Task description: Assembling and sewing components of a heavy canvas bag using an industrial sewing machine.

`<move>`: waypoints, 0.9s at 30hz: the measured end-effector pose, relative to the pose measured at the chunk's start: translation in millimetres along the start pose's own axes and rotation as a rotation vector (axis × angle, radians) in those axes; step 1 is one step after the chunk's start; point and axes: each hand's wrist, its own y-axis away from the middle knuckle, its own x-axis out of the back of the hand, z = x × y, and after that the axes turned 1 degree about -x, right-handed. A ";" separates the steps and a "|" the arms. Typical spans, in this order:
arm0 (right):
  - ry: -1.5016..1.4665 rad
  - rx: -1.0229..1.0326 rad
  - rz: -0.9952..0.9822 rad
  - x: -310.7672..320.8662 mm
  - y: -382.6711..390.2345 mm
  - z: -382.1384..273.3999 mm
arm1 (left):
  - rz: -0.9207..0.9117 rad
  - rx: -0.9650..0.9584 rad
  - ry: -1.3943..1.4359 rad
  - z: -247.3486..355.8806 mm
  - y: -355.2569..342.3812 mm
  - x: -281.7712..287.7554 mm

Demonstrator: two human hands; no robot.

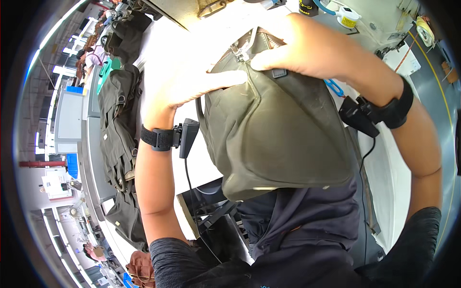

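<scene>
An olive-green bag (293, 134) drapes from the sewing machine down over the table's near edge toward my lap. Its upper end, where a zipper (273, 41) shows, lies at the metal presser foot (241, 52). My left hand (192, 79) holds the bag's left side, the thumb pressed on the fabric just below the foot. From the right, my right hand (300, 50) grips the bag beside the zipper, its thumb tip close to the foot. Most fingers of both hands are hidden or washed out by bright light.
Dark olive bags (117, 129) are piled along the left. A reddish-brown bag (140, 267) lies lower left. Blue-handled scissors (334, 87) poke out beside the bag, near my right wrist. A white bottle (347, 18) stands at the back right. Another person (94, 57) is far left.
</scene>
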 end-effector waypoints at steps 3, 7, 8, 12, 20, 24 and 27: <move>0.001 -0.209 -0.257 12.5 -2.2 -5.0 | 0.058 -0.158 -0.039 -2.5 -11.8 0.1; 0.098 -0.051 -0.232 11.9 -3.4 -8.7 | 0.117 -0.256 -0.203 -0.5 -11.5 -0.7; 0.096 -0.050 -0.235 8.5 -2.7 -9.5 | 0.100 -0.221 -0.162 0.1 -10.5 -0.9; 0.247 -0.050 -0.100 1.9 5.1 -10.0 | 0.081 -0.170 -0.062 -0.3 -12.0 -2.9; 0.059 0.068 -0.089 -1.0 -11.0 8.2 | 0.000 -0.172 -0.198 -6.5 -10.0 -3.0; -0.078 0.115 -0.275 4.1 -14.8 8.8 | -0.249 0.337 0.233 -9.7 -0.2 -14.0; -0.219 0.153 -0.228 7.9 -14.5 2.9 | -0.336 0.574 0.443 -14.3 4.1 -17.6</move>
